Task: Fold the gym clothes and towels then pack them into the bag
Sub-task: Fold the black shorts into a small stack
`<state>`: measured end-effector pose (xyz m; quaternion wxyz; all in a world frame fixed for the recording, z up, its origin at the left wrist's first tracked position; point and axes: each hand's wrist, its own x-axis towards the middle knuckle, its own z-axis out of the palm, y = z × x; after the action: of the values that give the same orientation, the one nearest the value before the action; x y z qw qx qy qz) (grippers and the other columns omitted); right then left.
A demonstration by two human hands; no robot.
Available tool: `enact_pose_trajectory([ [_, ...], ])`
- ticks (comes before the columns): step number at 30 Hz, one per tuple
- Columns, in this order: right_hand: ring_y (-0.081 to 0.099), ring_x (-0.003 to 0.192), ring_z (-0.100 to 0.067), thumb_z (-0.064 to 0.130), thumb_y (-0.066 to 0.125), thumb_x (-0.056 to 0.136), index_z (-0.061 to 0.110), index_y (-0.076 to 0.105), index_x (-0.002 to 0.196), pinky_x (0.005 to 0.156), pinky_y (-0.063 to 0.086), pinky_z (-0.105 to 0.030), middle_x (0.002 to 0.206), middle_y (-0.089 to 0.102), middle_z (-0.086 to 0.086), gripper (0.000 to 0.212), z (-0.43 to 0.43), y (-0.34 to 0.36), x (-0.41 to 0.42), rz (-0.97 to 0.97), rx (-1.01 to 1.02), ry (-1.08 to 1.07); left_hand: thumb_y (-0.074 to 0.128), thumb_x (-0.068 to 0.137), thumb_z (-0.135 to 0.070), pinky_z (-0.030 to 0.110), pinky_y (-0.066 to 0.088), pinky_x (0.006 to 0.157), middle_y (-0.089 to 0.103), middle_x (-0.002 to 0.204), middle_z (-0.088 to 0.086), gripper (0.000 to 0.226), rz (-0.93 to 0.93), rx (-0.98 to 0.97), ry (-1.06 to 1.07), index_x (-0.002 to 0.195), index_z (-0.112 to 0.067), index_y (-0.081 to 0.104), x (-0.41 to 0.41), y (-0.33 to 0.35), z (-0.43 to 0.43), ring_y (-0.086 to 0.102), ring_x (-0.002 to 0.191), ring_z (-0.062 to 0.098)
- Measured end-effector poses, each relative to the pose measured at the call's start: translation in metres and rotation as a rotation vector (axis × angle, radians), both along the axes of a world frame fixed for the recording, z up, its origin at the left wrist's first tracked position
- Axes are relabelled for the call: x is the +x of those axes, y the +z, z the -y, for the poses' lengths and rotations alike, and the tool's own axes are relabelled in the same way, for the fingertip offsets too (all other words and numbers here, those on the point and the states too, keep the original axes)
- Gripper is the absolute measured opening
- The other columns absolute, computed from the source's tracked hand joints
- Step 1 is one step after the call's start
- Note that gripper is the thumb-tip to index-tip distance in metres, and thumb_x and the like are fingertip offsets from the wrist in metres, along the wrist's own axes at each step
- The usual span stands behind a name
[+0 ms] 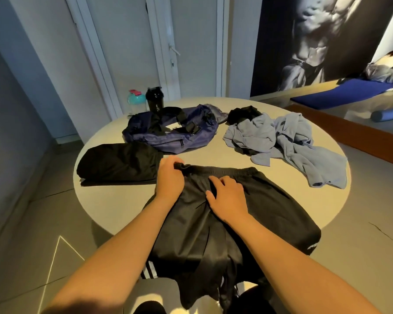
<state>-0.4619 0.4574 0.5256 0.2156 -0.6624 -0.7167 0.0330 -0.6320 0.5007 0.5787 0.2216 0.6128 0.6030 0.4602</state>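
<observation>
Black shorts (pixel 270 200) lie spread on the round table (pixel 118 200), their legs hanging over the near edge. My left hand (pixel 169 177) pinches the left end of the elastic waistband. My right hand (pixel 228 196) rests flat on the fabric just below the waistband, fingers spread. A folded black garment (pixel 118 164) sits to the left. The navy gym bag (pixel 170 130) lies behind it. A crumpled light-blue towel pile (pixel 288 141) lies at the right, with a small black cloth (pixel 243 113) at its far end.
A teal bottle with a pink lid (pixel 136 102) and a black shaker (pixel 154 99) stand at the table's far edge. A bench with a blue mat (pixel 340 94) and a blue roller (pixel 388 114) runs along the right. Tiled floor surrounds the table.
</observation>
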Motion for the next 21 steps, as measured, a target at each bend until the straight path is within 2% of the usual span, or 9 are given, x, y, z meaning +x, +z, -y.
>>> enact_pose_trajectory([
  [3,0.041,0.134,-0.027,0.042,0.047,0.100,0.026,0.043,0.149,0.118,0.018,-0.054,0.139,0.047,-0.005,0.052,0.001,0.003,-0.007,0.045,0.041,0.046,0.041,0.094,0.006,0.026,0.037,0.080,0.054,0.111,0.007,0.030,0.132,-0.006,0.055,0.106,-0.019,0.051,-0.014,0.017,-0.006,0.054,0.098,0.025],
  [5,0.041,0.134,-0.025,0.044,0.045,0.100,0.028,0.052,0.142,0.120,0.011,-0.056,0.138,0.049,-0.004,0.046,0.001,0.005,-0.012,0.037,-0.034,0.071,0.047,0.098,-0.005,0.029,0.037,0.077,0.054,0.110,0.006,0.026,0.111,-0.140,-0.008,0.118,-0.021,0.046,-0.018,0.019,-0.006,0.054,0.095,0.025],
  [8,0.050,0.122,-0.024,0.046,0.046,0.098,0.030,0.069,0.122,0.112,0.027,-0.047,0.123,0.061,0.000,0.037,0.003,0.005,-0.017,-0.004,-0.035,0.122,0.060,0.095,-0.033,0.031,0.040,0.084,0.053,0.115,0.002,0.038,-0.040,-0.349,-0.096,0.130,-0.024,0.050,-0.022,0.000,0.000,0.054,0.108,0.027],
  [11,0.053,0.103,-0.024,0.040,0.050,0.094,0.022,0.076,0.100,0.088,0.038,-0.037,0.102,0.062,0.001,0.032,0.006,0.010,-0.018,-0.071,0.185,0.093,0.063,0.095,-0.036,0.033,0.044,0.082,0.062,0.113,0.002,0.029,-0.098,-0.268,-0.120,0.120,-0.023,0.055,-0.024,-0.022,0.008,0.058,0.108,0.027],
  [13,0.051,0.109,-0.027,0.035,0.052,0.095,0.019,0.069,0.112,0.089,0.038,-0.039,0.112,0.060,-0.003,0.029,0.005,0.017,-0.018,-0.111,0.241,0.051,0.060,0.098,-0.027,0.034,0.047,0.079,0.064,0.108,0.000,0.019,-0.130,-0.193,-0.171,0.115,-0.029,0.052,-0.024,-0.030,0.015,0.063,0.103,0.027],
  [15,0.041,0.131,-0.030,0.039,0.050,0.099,0.024,0.053,0.139,0.105,0.033,-0.046,0.139,0.051,-0.007,0.043,0.002,0.018,-0.017,-0.079,0.060,0.049,0.058,0.099,-0.019,0.037,0.050,0.081,0.065,0.106,-0.001,0.023,-0.148,-0.156,-0.200,0.111,-0.036,0.048,-0.027,-0.033,0.023,0.064,0.098,0.026],
  [17,0.026,0.143,-0.030,0.049,0.042,0.100,0.030,0.038,0.149,0.117,0.018,-0.051,0.152,0.039,-0.006,0.053,0.003,0.012,-0.014,-0.011,-0.167,0.026,0.055,0.098,-0.009,0.035,0.049,0.079,0.065,0.106,0.000,0.032,-0.121,-0.141,-0.206,0.110,-0.039,0.048,-0.030,-0.034,0.029,0.064,0.096,0.024],
  [19,0.028,0.140,-0.028,0.054,0.040,0.098,0.033,0.040,0.148,0.119,0.013,-0.051,0.144,0.042,-0.005,0.054,0.008,0.004,-0.010,-0.004,-0.196,0.001,0.052,0.095,-0.001,0.028,0.045,0.076,0.065,0.107,0.000,0.039,-0.098,-0.137,-0.220,0.110,-0.037,0.051,-0.034,-0.036,0.033,0.063,0.097,0.020],
  [21,0.034,0.129,-0.026,0.057,0.040,0.097,0.034,0.043,0.145,0.115,0.017,-0.048,0.128,0.044,-0.003,0.053,0.016,-0.001,-0.009,0.006,-0.115,-0.022,0.051,0.092,0.003,0.018,0.041,0.070,0.064,0.106,-0.002,0.040,-0.093,-0.124,-0.216,0.109,-0.033,0.053,-0.036,-0.038,0.037,0.060,0.096,0.017],
])
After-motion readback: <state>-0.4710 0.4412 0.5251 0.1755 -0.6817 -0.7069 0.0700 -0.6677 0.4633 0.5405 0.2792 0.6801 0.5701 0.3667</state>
